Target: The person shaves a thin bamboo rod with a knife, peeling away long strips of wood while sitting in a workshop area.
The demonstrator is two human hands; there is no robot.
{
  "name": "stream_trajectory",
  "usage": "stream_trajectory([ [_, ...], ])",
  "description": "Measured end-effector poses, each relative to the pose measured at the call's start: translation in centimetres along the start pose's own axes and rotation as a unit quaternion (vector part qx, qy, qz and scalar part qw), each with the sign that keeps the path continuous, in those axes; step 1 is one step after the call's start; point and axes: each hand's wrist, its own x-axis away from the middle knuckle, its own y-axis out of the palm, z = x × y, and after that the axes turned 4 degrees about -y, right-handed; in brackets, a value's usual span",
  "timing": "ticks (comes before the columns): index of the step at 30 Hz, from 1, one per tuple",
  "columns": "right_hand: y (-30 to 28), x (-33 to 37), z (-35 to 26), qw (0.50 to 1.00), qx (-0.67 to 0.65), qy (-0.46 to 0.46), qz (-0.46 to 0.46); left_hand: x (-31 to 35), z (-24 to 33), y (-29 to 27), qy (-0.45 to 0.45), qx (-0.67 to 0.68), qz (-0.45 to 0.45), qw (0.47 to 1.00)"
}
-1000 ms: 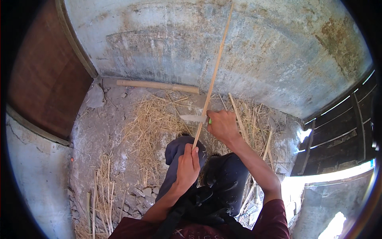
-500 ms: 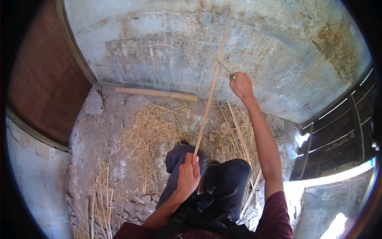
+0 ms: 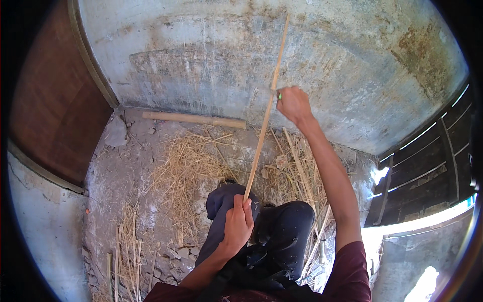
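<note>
A long, thin bamboo strip (image 3: pixel 263 128) slants up and away from my lap toward the far wall. Its near end is gripped in my left hand (image 3: pixel 238 224), just above my left knee. Farther along the strip, my right hand (image 3: pixel 294 104) is closed on a knife (image 3: pixel 279 95) with a bit of green on its handle. The blade is blurred and mostly hidden, at or very near the strip. I cannot tell whether the edge touches it.
A thick bamboo pole (image 3: pixel 193 119) lies along the foot of the stained wall (image 3: pixel 201 70). Piles of shavings (image 3: pixel 186 171) and split bamboo pieces (image 3: pixel 300 173) cover the floor around my legs. A brown door (image 3: pixel 55 100) stands left, dark wooden slats (image 3: pixel 427 171) right.
My right hand has moved left and slightly up against the strip, bringing the knife close along it. My left hand keeps its hold in nearly the same place.
</note>
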Motion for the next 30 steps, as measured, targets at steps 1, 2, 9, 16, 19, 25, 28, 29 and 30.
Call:
stream_trajectory([
  [1, 0.4, -1.0, 0.3, 1.0, 0.008, 0.016, 0.002, 0.1, -0.1, -0.1, -0.006, -0.003, 0.003, 1.0],
  [2, 0.4, -2.0, 0.5, 1.0, 0.006, 0.016, 0.001, 0.1, -0.1, -0.2, -0.007, -0.005, 0.003, 1.0],
  [9, 1.0, -5.2, 0.7, 0.997, 0.062, -0.052, 0.014, -0.1, -0.4, -1.2, -0.027, 0.002, 0.004, 1.0],
  [16, 1.4, -3.6, 0.9, 0.995, 0.082, -0.011, 0.055, -0.6, -0.8, -1.4, 0.018, 0.022, 0.01, 1.0],
  [19, 1.0, -2.2, 0.7, 0.997, 0.045, -0.058, 0.03, -0.5, -0.9, -1.6, 0.017, 0.021, 0.013, 1.0],
  [25, 0.5, -2.8, 0.3, 0.998, 0.034, -0.056, 0.005, 0.1, -0.8, -1.3, 0.029, -0.002, 0.029, 0.999],
  [28, 0.4, -5.5, 2.0, 0.995, 0.066, -0.075, 0.026, -0.2, -0.6, -1.1, 0.012, 0.004, 0.025, 1.0],
  [29, 0.7, -5.8, 2.4, 0.995, 0.068, -0.07, 0.024, 0.0, -0.6, -1.2, -0.019, 0.01, 0.014, 1.0],
  [30, 1.1, -6.0, 2.6, 0.994, 0.079, -0.069, 0.03, -0.2, -0.4, -1.3, -0.002, 0.014, 0.022, 1.0],
])
